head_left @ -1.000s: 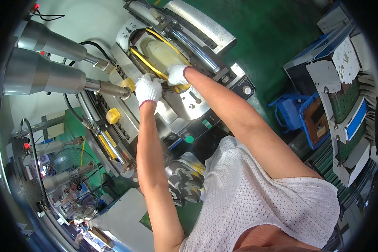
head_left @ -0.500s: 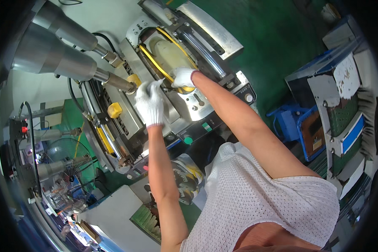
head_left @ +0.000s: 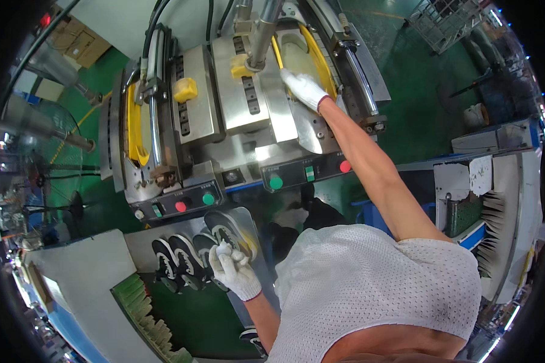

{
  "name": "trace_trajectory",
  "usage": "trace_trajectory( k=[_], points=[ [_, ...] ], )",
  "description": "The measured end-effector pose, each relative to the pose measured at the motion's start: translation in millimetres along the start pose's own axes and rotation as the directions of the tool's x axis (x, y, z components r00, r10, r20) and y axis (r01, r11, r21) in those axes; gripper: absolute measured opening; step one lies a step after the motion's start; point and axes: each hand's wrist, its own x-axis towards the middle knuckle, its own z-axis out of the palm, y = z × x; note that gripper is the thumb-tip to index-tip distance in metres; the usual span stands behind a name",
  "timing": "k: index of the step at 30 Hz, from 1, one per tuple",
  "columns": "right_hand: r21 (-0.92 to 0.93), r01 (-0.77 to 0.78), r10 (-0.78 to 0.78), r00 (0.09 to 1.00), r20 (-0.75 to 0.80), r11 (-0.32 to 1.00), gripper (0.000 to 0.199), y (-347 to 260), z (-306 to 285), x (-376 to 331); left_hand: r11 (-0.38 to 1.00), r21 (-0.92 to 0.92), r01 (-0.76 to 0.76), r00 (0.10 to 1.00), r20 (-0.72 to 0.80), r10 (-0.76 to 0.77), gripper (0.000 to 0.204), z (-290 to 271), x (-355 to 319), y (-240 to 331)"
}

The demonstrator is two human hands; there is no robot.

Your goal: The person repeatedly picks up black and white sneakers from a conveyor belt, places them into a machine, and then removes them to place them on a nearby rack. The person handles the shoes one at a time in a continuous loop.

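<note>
My right hand [head_left: 307,89], in a white knit glove, reaches into the right station of a metal pressing machine [head_left: 278,115]. Its fingers look stretched out, with the tips at the near end of a yellow strip [head_left: 277,52] beside a pale oval pad [head_left: 295,51]. A second yellow strip [head_left: 318,51] curves along the pad's right side. My left hand [head_left: 236,275], gloved too, is lower down, just right of a row of black and white sneakers [head_left: 183,259]. Its fingers are curled, and what they hold, if anything, cannot be made out. Another sneaker [head_left: 227,228] lies just beyond it.
A control panel with green [head_left: 276,183] and red buttons [head_left: 345,166] runs along the machine's front. A metal cylinder rod [head_left: 264,42] stands over a yellow block. To the right is a bristled machine [head_left: 490,224]; at left, a fan [head_left: 60,163] and a white surface [head_left: 82,266].
My left hand has left the machine and come down beside the sneakers. My right hand stays at the yellow-edged station. The view has turned, showing more of the sneakers and control panel.
</note>
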Motion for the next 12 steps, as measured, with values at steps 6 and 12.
trace_trajectory(
  k=[6,12],
  points=[
    [0.558,-0.23,0.252,0.967,0.039,0.797,0.073,6,13,39,0.993,0.028,0.114,0.993,-0.016,-0.113,0.03,-43,-21,3],
    [0.356,0.036,0.044,0.976,-0.213,0.934,0.076,-3,21,101,0.995,0.083,0.055,0.998,-0.021,-0.054,0.037,-84,-38,5]
  ],
)
